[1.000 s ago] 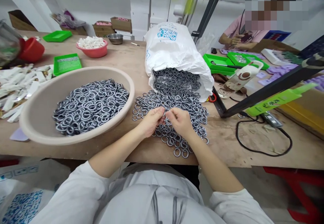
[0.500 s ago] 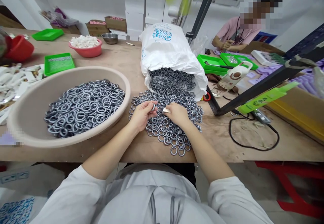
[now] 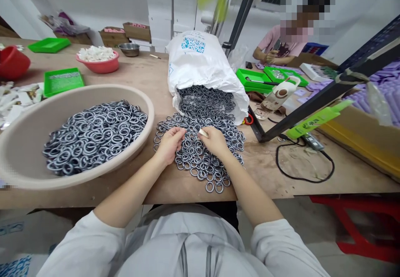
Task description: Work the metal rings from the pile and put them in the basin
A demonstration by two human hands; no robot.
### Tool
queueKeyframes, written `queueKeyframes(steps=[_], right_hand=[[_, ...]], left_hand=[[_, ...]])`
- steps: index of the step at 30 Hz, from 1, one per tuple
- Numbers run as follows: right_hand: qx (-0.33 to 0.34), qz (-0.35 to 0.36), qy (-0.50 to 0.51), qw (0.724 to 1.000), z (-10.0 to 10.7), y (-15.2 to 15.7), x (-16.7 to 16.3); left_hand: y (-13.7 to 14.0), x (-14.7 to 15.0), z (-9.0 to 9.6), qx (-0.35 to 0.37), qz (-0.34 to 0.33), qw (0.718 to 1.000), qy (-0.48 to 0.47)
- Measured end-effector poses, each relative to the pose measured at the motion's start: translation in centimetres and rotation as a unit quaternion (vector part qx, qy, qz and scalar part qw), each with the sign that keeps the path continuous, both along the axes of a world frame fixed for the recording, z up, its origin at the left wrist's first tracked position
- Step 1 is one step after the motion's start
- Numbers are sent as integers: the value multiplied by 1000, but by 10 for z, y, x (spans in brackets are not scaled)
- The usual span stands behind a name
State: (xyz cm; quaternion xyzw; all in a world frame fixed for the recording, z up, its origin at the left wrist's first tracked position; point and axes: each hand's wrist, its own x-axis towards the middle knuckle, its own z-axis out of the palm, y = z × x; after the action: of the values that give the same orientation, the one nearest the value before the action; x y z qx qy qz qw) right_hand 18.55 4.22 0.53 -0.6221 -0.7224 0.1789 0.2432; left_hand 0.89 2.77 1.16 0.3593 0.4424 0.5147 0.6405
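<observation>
My left hand [image 3: 170, 144] is closed in a pinch over the left side of a heap of grey rings [image 3: 200, 154]; whatever its fingertips hold is hidden. My right hand [image 3: 215, 140] grips a small tool with a white handle [image 3: 203, 133], its working end not clear to see. A short gap separates the two hands. Behind them a white sack [image 3: 203, 66] lies on its side, grey rings spilling from its mouth onto the table. To the left stands a large beige basin [image 3: 151, 114] with a pile of the same rings.
A black metal post [image 3: 271, 131] rises at the right, near a green bottle [image 3: 315, 120] and a black cable [image 3: 306, 180]. Green trays [image 3: 64, 81], a red bowl of white parts [image 3: 101, 66] and a steel bowl [image 3: 129, 50] stand farther back. A co-worker [image 3: 281, 45] sits across the table.
My hands have drawn slightly apart. The ring seen between my left fingers earlier no longer shows. The tool in my right hand has turned, and the whole view has shifted a little.
</observation>
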Motion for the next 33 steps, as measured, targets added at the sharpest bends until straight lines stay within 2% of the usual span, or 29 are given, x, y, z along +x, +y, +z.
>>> queueKeyframes(steps=[2,5,9,12,14,17,19,22,25,27,29,33], right_hand=[[-10,14,191,981,1,-2,0],[-58,47,406,911,6,-9,-5],[-143,61,514,844,13,-19,-13],[-178,68,539,820,13,-23,-16],[-162,72,538,824,13,-25,-18],[-77,79,515,850,15,-29,-20],[-42,92,485,869,16,-31,-21],[-36,100,459,882,13,-28,-21],[-21,71,465,882,9,-23,-20],[-3,52,448,893,7,-22,-17],[25,63,394,917,8,-25,-14],[90,115,205,968,12,-37,-12]], left_hand=[[-3,4,-3,55,-16,996,64],[-8,11,-4,138,-44,983,116],[-10,14,-4,168,-36,978,119],[-10,15,-5,176,-53,979,88],[-11,15,-4,171,-72,981,58],[-14,15,-1,140,-71,987,31],[-17,15,1,121,-74,990,25],[-19,15,4,101,-100,990,19],[-20,15,5,79,-120,990,5],[-20,15,4,68,-121,990,-14],[-20,15,5,61,-119,990,-36],[-19,14,6,31,-104,992,-62]])
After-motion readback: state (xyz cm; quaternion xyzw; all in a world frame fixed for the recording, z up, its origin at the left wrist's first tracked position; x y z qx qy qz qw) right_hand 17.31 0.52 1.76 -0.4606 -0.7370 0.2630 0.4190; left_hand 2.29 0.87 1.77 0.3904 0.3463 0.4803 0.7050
